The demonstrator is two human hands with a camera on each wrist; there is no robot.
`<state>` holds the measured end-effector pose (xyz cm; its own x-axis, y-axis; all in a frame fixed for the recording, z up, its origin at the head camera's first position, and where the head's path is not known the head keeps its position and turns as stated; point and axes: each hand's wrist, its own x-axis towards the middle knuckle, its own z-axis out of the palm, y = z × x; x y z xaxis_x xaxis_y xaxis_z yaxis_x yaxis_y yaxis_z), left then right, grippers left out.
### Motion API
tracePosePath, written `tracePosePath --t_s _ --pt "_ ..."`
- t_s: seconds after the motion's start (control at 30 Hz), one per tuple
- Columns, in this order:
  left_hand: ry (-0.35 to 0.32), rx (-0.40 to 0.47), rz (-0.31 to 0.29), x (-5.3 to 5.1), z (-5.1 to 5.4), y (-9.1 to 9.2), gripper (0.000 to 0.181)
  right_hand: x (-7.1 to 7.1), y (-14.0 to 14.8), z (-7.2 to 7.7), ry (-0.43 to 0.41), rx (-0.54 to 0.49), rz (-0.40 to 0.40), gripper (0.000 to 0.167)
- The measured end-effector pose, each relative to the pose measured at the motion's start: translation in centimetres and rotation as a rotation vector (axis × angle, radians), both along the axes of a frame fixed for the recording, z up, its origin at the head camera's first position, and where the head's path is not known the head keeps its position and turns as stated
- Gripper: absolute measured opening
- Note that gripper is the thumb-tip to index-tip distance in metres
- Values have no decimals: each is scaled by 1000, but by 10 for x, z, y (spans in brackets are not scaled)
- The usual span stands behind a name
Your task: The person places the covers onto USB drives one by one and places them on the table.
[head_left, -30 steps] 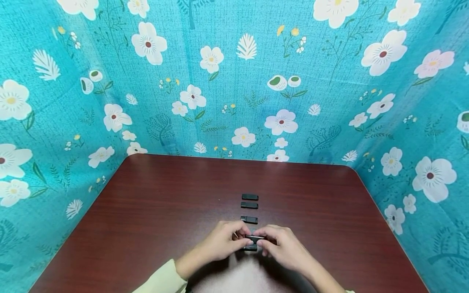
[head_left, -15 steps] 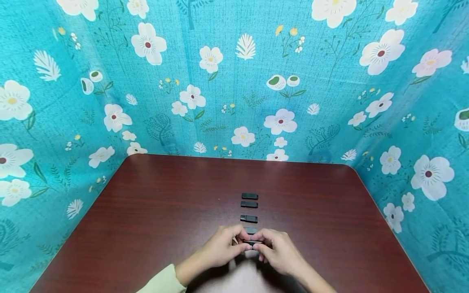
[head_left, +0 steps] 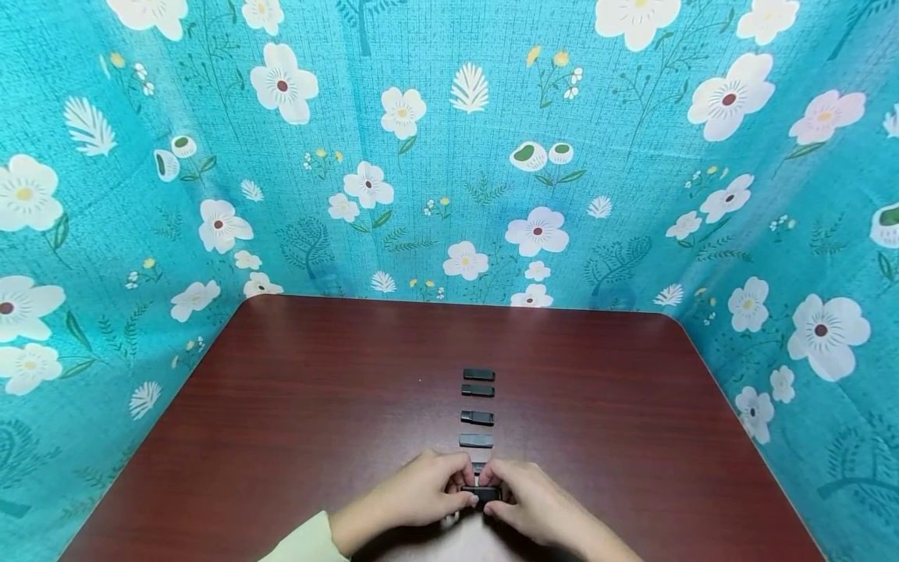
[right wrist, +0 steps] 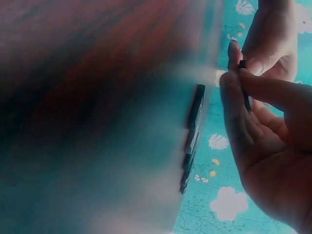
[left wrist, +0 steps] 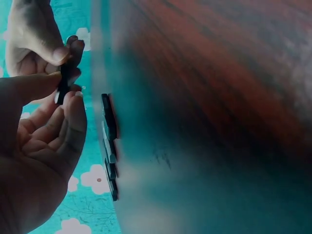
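Observation:
A small black USB flash drive (head_left: 481,493) is held level above the near part of the table by both hands. My left hand (head_left: 430,492) pinches its left end between thumb and fingers. The right end is gripped the same way by my right hand (head_left: 528,499). In the left wrist view the flash drive (left wrist: 62,85) appears edge-on, lifted off the tabletop, with fingers covering much of it. Just beyond the hands, another flash drive (head_left: 478,468) lies partly hidden by fingers. A greyish flash drive (head_left: 476,441) lies behind that one.
Further black flash drives (head_left: 477,418) continue the column away from me, the farthest flash drive (head_left: 479,375) lying near the middle of the dark red wooden table (head_left: 316,375). A teal floral curtain (head_left: 449,179) surrounds the table's back and sides.
Both hands have drawn nearer to me with the held flash drive, which now shows its broad black face. The greyish flash drive and part of the one before it are uncovered.

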<state>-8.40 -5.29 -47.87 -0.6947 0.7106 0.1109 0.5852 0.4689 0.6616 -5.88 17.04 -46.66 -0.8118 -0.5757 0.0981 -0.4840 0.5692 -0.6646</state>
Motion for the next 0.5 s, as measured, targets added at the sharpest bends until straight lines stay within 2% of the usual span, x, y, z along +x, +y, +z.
tracePosePath --t_s 0.13,0.23,0.4,0.5 --pt "75 -96 -27 1 -1 1 16 2 0 -2 85 85 22 24" --pt "166 -172 -46 2 -1 3 20 3 -2 -5 147 132 9 23" --pt "307 -276 -60 2 -2 5 26 6 -6 -8 141 188 -13 23" --pt "361 -308 -57 2 -4 6 27 6 -8 -9 130 209 -16 25"
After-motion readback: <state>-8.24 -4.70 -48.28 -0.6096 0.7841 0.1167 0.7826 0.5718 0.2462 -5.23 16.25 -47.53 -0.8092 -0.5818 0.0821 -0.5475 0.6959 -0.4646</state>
